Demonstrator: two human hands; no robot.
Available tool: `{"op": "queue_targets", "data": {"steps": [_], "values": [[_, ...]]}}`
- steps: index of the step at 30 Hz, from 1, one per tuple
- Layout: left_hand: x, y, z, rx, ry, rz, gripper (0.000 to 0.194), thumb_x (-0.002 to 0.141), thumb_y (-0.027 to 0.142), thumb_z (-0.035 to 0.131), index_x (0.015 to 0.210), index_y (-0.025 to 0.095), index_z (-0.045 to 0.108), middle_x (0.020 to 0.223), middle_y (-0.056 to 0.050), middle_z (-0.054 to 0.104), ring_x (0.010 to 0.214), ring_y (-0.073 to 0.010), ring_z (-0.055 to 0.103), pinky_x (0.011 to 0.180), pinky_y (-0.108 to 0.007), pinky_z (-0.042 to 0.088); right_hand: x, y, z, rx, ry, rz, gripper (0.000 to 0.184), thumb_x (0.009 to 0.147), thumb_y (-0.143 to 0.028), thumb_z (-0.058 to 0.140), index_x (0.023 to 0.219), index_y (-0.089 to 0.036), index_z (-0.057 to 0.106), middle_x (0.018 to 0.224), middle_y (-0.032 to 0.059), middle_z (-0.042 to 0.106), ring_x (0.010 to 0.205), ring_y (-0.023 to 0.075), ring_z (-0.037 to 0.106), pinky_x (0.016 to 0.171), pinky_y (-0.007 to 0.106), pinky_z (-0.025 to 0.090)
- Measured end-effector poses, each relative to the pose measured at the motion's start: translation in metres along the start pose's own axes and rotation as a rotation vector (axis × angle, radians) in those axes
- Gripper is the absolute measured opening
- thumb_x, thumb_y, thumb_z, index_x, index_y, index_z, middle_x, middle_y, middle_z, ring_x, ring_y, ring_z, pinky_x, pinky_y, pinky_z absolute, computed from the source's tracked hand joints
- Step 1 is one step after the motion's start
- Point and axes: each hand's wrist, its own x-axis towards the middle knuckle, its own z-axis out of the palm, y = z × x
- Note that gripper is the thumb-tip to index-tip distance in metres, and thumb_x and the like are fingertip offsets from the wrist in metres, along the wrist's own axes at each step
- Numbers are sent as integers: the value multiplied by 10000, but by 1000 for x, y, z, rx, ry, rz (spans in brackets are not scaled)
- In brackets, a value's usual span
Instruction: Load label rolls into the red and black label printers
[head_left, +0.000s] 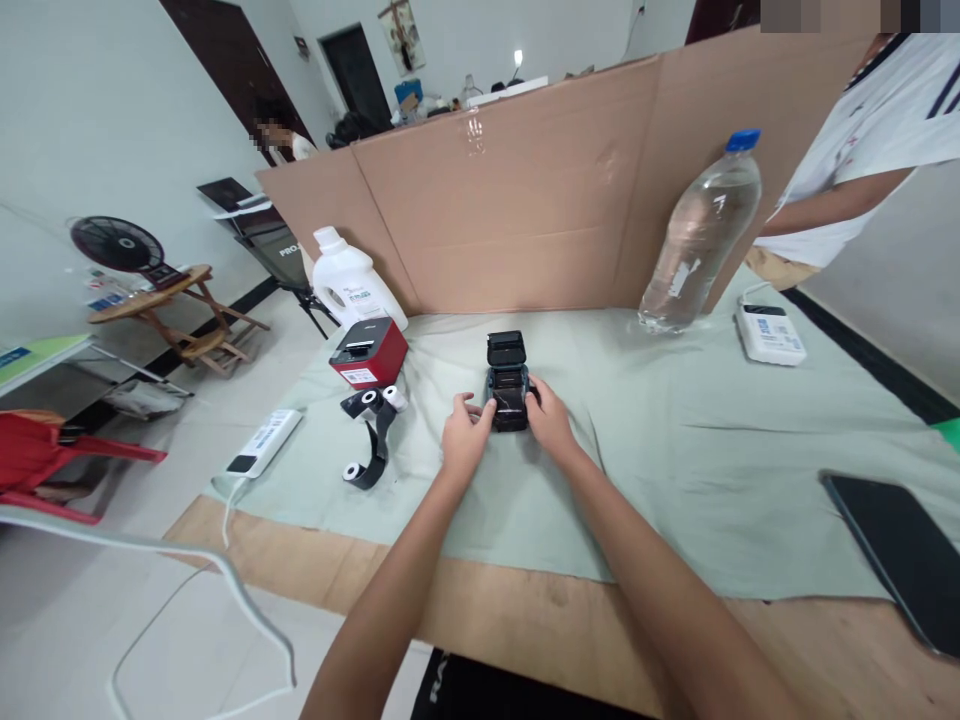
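A small black portable printer (511, 408) lies on the green cloth with its lid (506, 347) swung up and away from me. My left hand (466, 432) is at its left side, thumb pressed to the edge and the other fingers curled. From the right, my right hand (551, 415) grips the casing, its fingers partly hidden behind the body. The inside of the printer is dark, and I cannot tell what lies in it. To the left are a black ribbon (377, 440) wound on small white-cored rolls and a red and black box-shaped printer (370, 352).
A white jug (352, 275) and a tall water bottle (701, 245) stand before a cardboard screen (517, 200). White power banks (264, 443) with cables lie left and right (770, 332). A phone (896, 550) rests at the right edge. A person (862, 150) stands behind the screen.
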Motion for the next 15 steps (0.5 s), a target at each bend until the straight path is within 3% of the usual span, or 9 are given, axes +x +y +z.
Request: {"op": "queue_targets", "data": {"steps": [3,7,12,15], "values": [[-21,-3,4,29,-4,-46,622,888,570,642,1373,213,485,964,-67,766,952,-270,722,823,-346,491,10,4,-5,73,5,83,513,916,-346,447,1374,-175,602,1439,131,616,1329,257,580,1171,442,409],[-27,2,9,-18,-57,-69,798,841,549,712,1487,203,395,955,-87,779,1011,-310,712,849,-378,472,36,5,-9,126,-6,127,553,895,-335,473,1409,-150,557,1492,161,563,1386,232,532,1181,407,391],[-29,0,13,-423,-157,-59,762,841,357,724,1491,164,377,829,-29,753,819,-205,698,819,-315,492,82,-7,3,180,-19,217,609,915,-377,470,1497,-197,460,1569,143,478,1432,229,476,1130,413,431],[-29,-3,12,-508,-251,-74,751,813,277,711,1477,136,390,737,17,692,708,-165,641,743,-277,483,102,-16,15,236,-12,240,617,899,-432,518,1461,-181,486,1491,143,556,1352,235,536,1100,400,443]]}}
